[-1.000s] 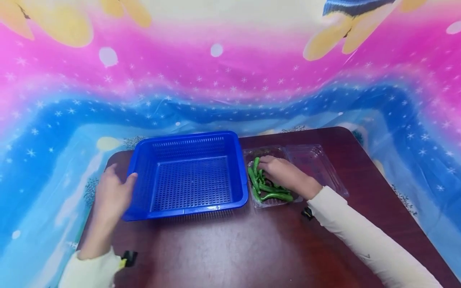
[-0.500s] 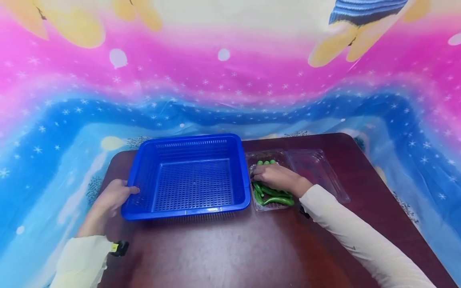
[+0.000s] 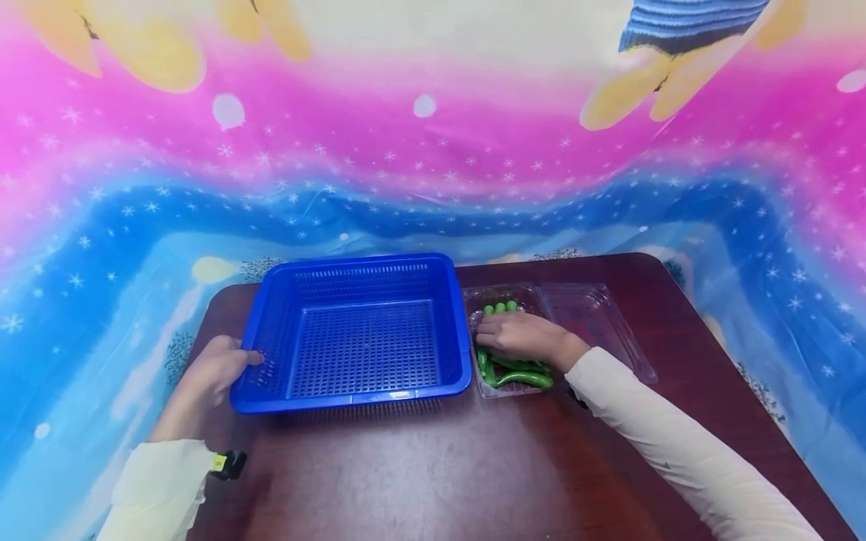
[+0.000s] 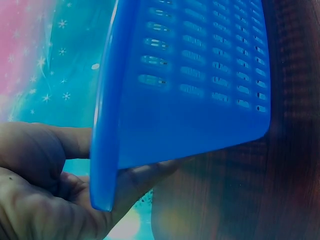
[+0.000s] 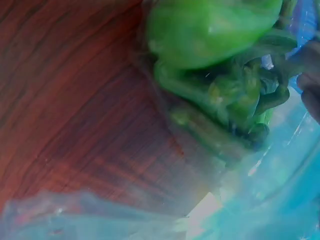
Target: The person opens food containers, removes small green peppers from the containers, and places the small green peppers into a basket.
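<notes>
My left hand (image 3: 215, 370) grips the left rim of a blue plastic basket (image 3: 348, 398), thumb over the rim. In the left wrist view, that hand (image 4: 45, 175) holds the rim from both sides at a corner of the basket (image 4: 170, 120). My right hand (image 3: 522, 336) is over the clear plastic box (image 3: 473, 297), fingers bent down among long green peppers (image 3: 528, 378). Three pepper tips show just beyond its knuckles. The right wrist view is blurred, with peppers (image 5: 215, 32) close up and fingers (image 5: 310, 80) at the right edge. I cannot tell whether they hold a pepper.
The box's clear lid (image 3: 595, 323) lies open to the right. Everything stands on a dark reddish-brown table (image 3: 406, 473). A printed cloth (image 3: 433, 165) hangs behind and around it. A small black device (image 3: 228, 463) sits at the left cuff.
My left hand has moved in and taken hold of the basket's left rim. My right hand has come slightly nearer over the peppers; three tips beyond it now line up side by side.
</notes>
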Demonstrator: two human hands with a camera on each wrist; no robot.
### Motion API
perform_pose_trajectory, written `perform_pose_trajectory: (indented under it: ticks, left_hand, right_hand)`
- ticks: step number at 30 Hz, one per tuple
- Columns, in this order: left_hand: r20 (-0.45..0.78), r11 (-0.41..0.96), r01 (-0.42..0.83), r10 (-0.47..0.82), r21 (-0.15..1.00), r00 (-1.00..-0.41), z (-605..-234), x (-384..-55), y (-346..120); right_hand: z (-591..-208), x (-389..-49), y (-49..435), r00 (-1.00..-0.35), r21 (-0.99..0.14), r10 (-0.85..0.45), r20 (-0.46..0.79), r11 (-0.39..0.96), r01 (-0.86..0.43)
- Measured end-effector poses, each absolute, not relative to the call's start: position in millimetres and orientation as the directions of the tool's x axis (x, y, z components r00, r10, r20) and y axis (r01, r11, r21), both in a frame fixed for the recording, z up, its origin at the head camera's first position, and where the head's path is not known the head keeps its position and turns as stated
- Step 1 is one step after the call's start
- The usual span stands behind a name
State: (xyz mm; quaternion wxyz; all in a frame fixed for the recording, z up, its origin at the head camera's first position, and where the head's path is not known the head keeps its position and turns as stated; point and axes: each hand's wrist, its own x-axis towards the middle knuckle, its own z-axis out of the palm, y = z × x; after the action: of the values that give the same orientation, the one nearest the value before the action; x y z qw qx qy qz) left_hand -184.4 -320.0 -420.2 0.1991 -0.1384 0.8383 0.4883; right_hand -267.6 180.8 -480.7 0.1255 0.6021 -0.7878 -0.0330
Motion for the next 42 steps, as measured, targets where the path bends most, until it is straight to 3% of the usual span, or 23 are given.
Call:
perform_pose_trajectory:
  ticks: [4, 10, 18, 24, 26, 30, 33, 36, 42]
  left_hand:
    - [-0.474, 0.475, -0.433, -0.039, 0.766, -0.880, -421.6, -184.5, -320.0]
    - [-0.470, 0.470, -0.435, -0.049, 0.768, -0.881, -422.0, -183.7, -319.3]
    - [-0.466, 0.468, -0.434, -0.052, 0.770, -0.883, -419.5, -182.4, -320.1]
    - [-0.456, 0.466, -0.428, -0.058, 0.775, -0.888, -421.1, -183.8, -318.7]
    - [-0.459, 0.465, -0.431, -0.058, 0.774, -0.887, -421.3, -183.7, -319.1]
    - [-0.467, 0.488, -0.432, -0.056, 0.758, -0.883, -420.7, -185.6, -318.4]
    - [-0.465, 0.506, -0.424, -0.051, 0.751, -0.884, -419.7, -187.1, -317.2]
    - [-0.462, 0.509, -0.415, -0.038, 0.754, -0.886, -419.4, -186.8, -315.6]
    - [-0.470, 0.495, -0.417, -0.019, 0.762, -0.883, -418.6, -185.2, -318.3]
  right_hand:
    - [-480.3, -268.4, 184.0, -0.214, 0.151, -0.948, 0.236, 0.254, -0.955]
    - [-469.6, -263.9, 186.7, -0.263, 0.065, -0.901, 0.345, 0.302, -0.951]
    - [-438.6, -270.1, 184.5, -0.271, 0.110, -0.876, 0.400, 0.339, -0.934]
    - [-405.8, -281.0, 184.9, -0.272, 0.217, -0.883, 0.383, 0.372, -0.902]
    - [-394.7, -281.8, 180.8, -0.313, 0.209, -0.869, 0.384, 0.412, -0.887]
    - [-380.7, -279.0, 161.1, -0.439, 0.086, -0.822, 0.362, 0.498, -0.863]
    - [-375.4, -277.9, 135.7, -0.564, -0.039, -0.775, 0.286, 0.578, -0.815]
    - [-369.2, -279.9, 107.3, -0.674, -0.094, -0.717, 0.179, 0.669, -0.737]
    - [-364.5, -296.0, 53.7, -0.760, -0.162, -0.647, 0.058, 0.745, -0.647]
